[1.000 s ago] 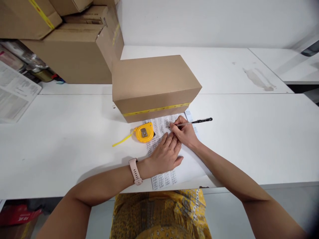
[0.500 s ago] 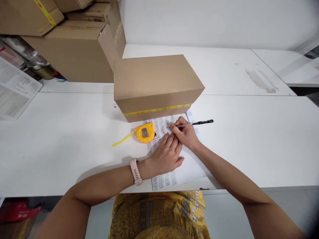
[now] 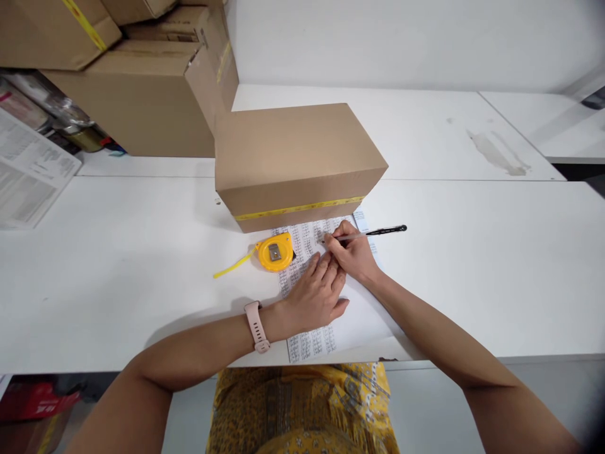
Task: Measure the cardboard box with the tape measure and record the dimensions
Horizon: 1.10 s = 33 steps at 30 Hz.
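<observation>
My right hand (image 3: pixel 354 255) is closed round a pen (image 3: pixel 385 231) with a black end, its tip down on a sheet of paper (image 3: pixel 312 343) covered in columns of handwriting. My left hand (image 3: pixel 316 291) lies flat on the same paper, fingers stretched, its fingertips close to the right hand. A pink watch band (image 3: pixel 256 326) circles my left wrist. Left of the paper's upper part, overlapping its edge, is a yellow tape measure (image 3: pixel 275 252) with a yellow strap. Just behind, a closed cardboard box (image 3: pixel 302 148) with yellow tape stands at the paper's top edge.
Larger cardboard boxes (image 3: pixel 142 101) are stacked at the back left, beside a printed white sheet (image 3: pixel 35 170) and assorted packets. The white table (image 3: pixel 472 271) runs to a wall at the back. A grey stain (image 3: pixel 498 154) marks its far right part.
The pen has shifted very slightly with the right hand's fingers. The left hand, tape measure and box have stayed in place.
</observation>
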{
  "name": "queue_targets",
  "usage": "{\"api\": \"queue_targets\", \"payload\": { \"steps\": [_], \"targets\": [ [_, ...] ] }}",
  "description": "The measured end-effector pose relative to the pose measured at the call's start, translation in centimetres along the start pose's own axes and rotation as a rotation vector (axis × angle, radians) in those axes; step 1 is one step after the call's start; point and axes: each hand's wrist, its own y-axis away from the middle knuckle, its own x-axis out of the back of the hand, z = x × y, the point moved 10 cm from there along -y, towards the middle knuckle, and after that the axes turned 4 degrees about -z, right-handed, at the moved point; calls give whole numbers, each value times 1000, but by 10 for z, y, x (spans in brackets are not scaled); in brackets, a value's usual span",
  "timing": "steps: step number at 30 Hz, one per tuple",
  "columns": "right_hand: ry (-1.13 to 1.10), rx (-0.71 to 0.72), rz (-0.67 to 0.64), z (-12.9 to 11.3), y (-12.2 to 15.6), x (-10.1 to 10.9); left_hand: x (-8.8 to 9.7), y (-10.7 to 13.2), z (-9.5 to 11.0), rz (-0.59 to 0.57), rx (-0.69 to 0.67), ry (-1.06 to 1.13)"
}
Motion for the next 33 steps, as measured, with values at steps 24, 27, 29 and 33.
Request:
{"api": "queue_targets", "payload": {
  "steps": [24,27,29,33],
  "targets": [
    [-47,10,30,-2,0,2,3,1,1,64,-5,-63],
    [-46,13,23,-3,0,2,5,1,1,75,-12,-53],
    [-50,8,16,-2,0,1,6,2,1,83,-15,-53],
    [-60,3,15,-1,-1,1,4,1,0,60,-9,-37]
  ]
}}
